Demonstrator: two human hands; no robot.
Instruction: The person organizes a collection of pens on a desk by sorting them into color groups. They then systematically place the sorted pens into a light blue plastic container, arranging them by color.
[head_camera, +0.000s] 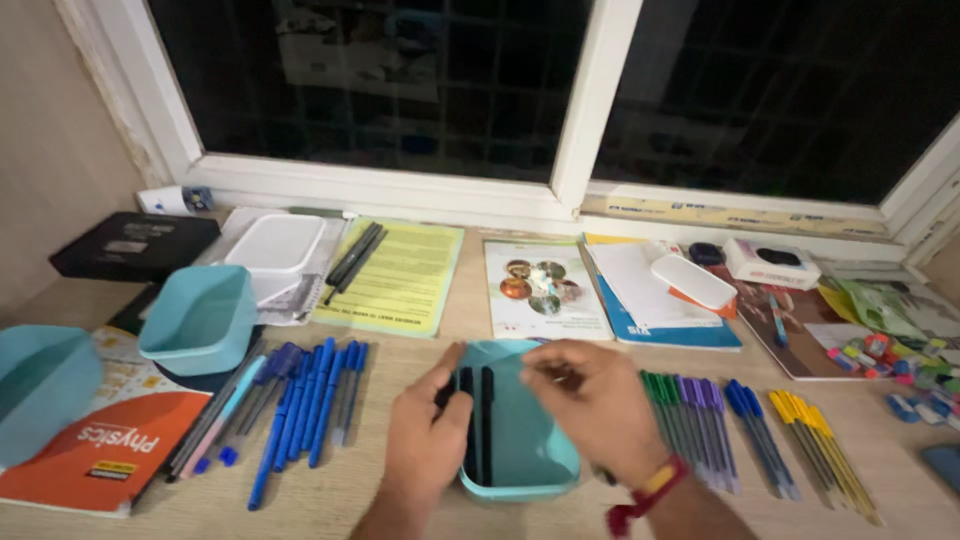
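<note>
A teal rectangular box (530, 450) sits on the wooden desk right in front of me, with two black pens (478, 420) lying along its left side. My left hand (428, 432) rests on the box's left rim, its fingers touching the black pens. My right hand (592, 402), with a red thread band on the wrist, hovers over the box's right rim, fingers curled together; I cannot tell whether it holds anything.
Blue pens (300, 400) lie left of the box; green, purple, blue and yellow pens (740, 430) lie right. Two more teal boxes (200, 318) stand at left, on books. A white tray (275, 245), papers, booklets and small erasers (900, 365) line the windowsill side.
</note>
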